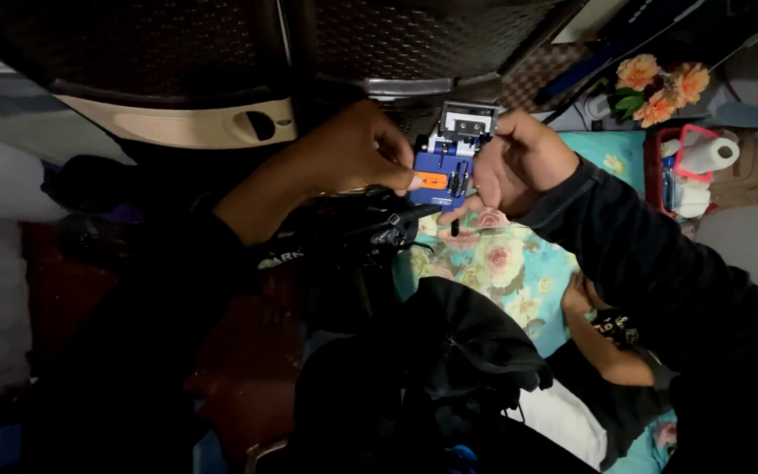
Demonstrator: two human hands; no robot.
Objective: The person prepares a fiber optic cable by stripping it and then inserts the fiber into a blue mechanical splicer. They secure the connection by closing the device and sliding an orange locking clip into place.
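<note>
While the scene lay in dim light, a small blue tool (446, 167) with an orange patch and a grey metal top was held up between two hands near the middle of the head view; the right hand (519, 162) was clamped on its right side, fingers curled round the body and the thumb lying beneath it; the left hand (357, 149) was brought against the tool's left side, its fingertips (407, 182) drawn together at the orange patch, though whether anything was pinched between them could not be told; both forearms were covered by dark sleeves; a black bag (353, 237) of crumpled fabric was seen just below the left hand, touching or nearly touching the tool's lower edge; a floral bedsheet (519, 272) in turquoise with pale roses was spread beneath the hands; another person's arm (603, 342) in a dark sleeve was laid on that sheet, well apart from the tool; a bunch of orange flowers (660, 88) was placed at the upper right, and a red basket (660, 171) holding a white paper roll (708, 156) was set just beside it; a cream plastic panel (186, 123) was seen at the upper left.
</note>
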